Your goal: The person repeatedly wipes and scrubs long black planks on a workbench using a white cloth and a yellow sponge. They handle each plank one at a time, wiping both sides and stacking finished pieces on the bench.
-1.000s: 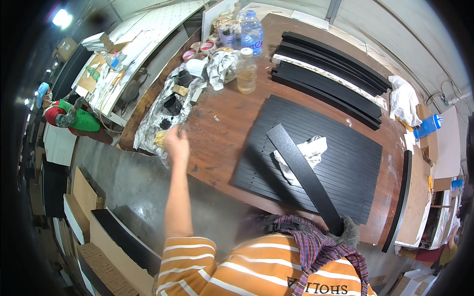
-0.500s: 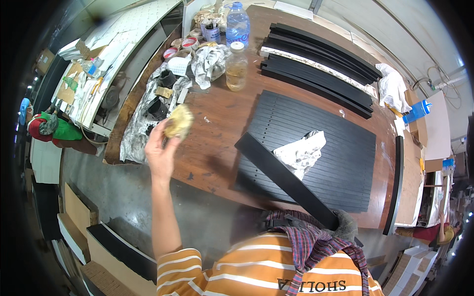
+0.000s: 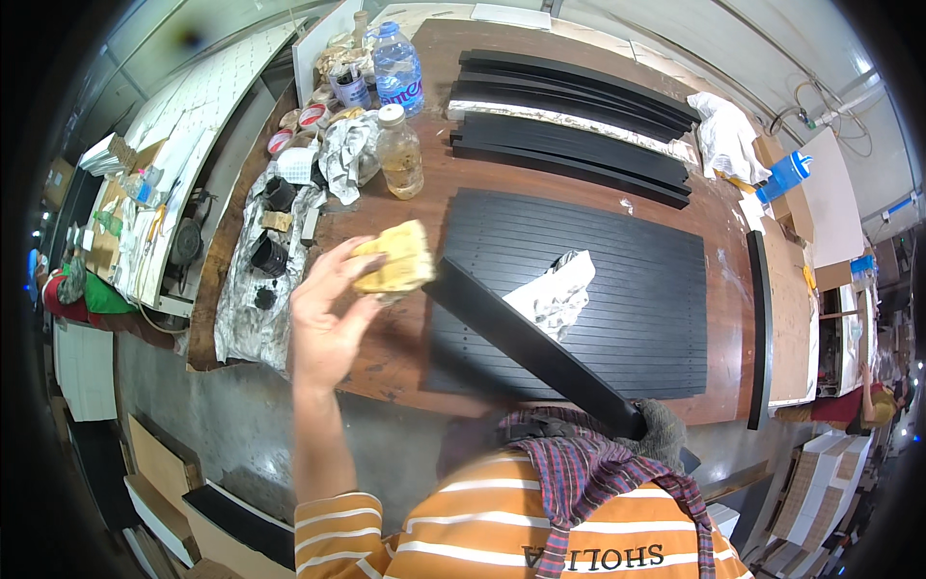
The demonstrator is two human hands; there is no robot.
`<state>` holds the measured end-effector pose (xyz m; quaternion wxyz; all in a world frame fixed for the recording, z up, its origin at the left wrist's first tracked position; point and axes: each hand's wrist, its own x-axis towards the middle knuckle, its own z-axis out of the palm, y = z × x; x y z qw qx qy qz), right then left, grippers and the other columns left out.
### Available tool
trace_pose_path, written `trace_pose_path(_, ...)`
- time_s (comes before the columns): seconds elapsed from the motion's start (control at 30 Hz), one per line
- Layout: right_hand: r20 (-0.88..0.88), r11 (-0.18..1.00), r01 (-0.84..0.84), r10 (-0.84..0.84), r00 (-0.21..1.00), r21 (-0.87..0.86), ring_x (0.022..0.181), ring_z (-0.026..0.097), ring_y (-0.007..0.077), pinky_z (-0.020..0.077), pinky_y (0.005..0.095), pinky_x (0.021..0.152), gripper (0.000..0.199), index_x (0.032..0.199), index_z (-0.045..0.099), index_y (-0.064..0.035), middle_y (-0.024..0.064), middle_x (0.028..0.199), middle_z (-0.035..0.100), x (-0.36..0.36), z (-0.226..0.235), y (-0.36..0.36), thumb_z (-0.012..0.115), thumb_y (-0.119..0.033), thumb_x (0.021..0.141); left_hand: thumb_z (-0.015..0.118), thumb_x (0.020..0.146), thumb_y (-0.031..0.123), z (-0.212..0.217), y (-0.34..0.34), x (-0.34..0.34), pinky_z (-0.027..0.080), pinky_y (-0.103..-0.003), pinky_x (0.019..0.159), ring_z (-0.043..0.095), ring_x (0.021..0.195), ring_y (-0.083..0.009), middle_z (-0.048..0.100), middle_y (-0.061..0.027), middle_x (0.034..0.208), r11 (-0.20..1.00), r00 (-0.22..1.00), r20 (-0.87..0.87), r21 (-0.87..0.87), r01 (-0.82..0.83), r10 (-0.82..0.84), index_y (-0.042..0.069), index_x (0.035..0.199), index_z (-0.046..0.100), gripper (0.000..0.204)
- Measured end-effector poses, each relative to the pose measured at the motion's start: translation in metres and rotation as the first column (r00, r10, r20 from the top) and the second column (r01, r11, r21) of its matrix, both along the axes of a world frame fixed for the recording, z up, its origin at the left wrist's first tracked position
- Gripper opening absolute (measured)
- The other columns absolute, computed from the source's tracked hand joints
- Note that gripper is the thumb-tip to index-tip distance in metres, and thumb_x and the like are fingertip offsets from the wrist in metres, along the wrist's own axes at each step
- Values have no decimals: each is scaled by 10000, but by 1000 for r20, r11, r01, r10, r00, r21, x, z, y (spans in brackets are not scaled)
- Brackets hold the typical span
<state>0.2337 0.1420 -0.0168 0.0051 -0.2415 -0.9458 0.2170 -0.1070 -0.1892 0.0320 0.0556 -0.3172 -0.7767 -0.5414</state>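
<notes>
My left hand (image 3: 326,314) pinches a yellow sponge (image 3: 397,259) between thumb and fingers. The sponge is right beside the far end of a long black board (image 3: 531,338); whether they touch I cannot tell. My right hand (image 3: 664,427), in a grey knitted glove, grips the near end of that board, its fingers partly hidden. The board slants up and to the left over a flat black panel of grooved slats (image 3: 627,289) on the brown table (image 3: 367,386). On the panel lies a crumpled white cloth (image 3: 559,297) with dark stains.
Black strips (image 3: 579,154) are stacked at the table's far side. To the left are a bottle of cloudy liquid (image 3: 399,159), a large water bottle (image 3: 397,72), stained rags (image 3: 349,159) and black cups (image 3: 268,256). A blue bottle (image 3: 786,176) lies at the right.
My left hand has carried the sponge to the right, up to the far end of the black board. My right hand keeps hold of the board. The whole view has shifted somewhat.
</notes>
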Motion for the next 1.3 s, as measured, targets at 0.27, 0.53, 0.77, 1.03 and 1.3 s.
trace_pose_path(0.27, -15, 995, 72, -73, 997, -63, 883, 725, 339, 565, 418, 776, 639, 1087, 699, -94, 155, 927, 726, -4, 13, 4, 939, -397, 579, 703, 716, -105, 13, 14, 6, 496, -401, 1021, 624, 1189, -343, 661, -185, 1290, 955, 970, -107, -184, -234, 217, 7, 1118, 730, 418)
trace_pose_path(0.53, 94, 988, 92, -81, 992, -121, 909, 737, 299, 571, 400, 791, 708, 1138, 676, -92, 133, 941, 735, 8, -6, 14, 949, -423, 574, 689, 699, -104, 12, 36, 19, 487, -430, 1033, 606, 1208, -358, 651, -184, 1278, 944, 946, -219, -176, -279, 239, 22, 1106, 719, 428)
trace_pose_path(0.77, 44, 972, 133, -127, 991, -192, 903, 742, 302, 573, 399, 797, 728, 1137, 696, -102, 138, 956, 749, 15, -10, 15, 941, -471, 559, 674, 684, -114, 23, 47, 21, 486, -451, 1036, 605, 1209, -374, 657, -186, 1264, 969, 943, -328, -212, -127, 52, 26, 1072, 717, 415)
trace_pose_path(1.03, 108, 947, 144, -117, 987, -288, 936, 720, 333, 557, 415, 818, 698, 1131, 698, -74, 180, 990, 728, 5, 12, 16, 925, -445, 585, 665, 737, -127, 8, 52, 19, 484, -410, 1044, 608, 1215, -341, 654, -190, 1289, 966, 942, -333, -225, -126, 45, -5, 1129, 711, 413)
trace_pose_path(1.3, 28, 304, 68, -132, 991, -950, 723, 696, 213, 559, 292, 652, 639, 1314, 605, 50, 127, 944, 706, -40, 49, 63, 743, -357, 841, 682, 718, -131, -1, 101, 36, 474, -407, 1054, 612, 1236, -320, 649, -170, 1339, 999, 973, -226, 21, 42, -37, 8, 1163, 710, 466)
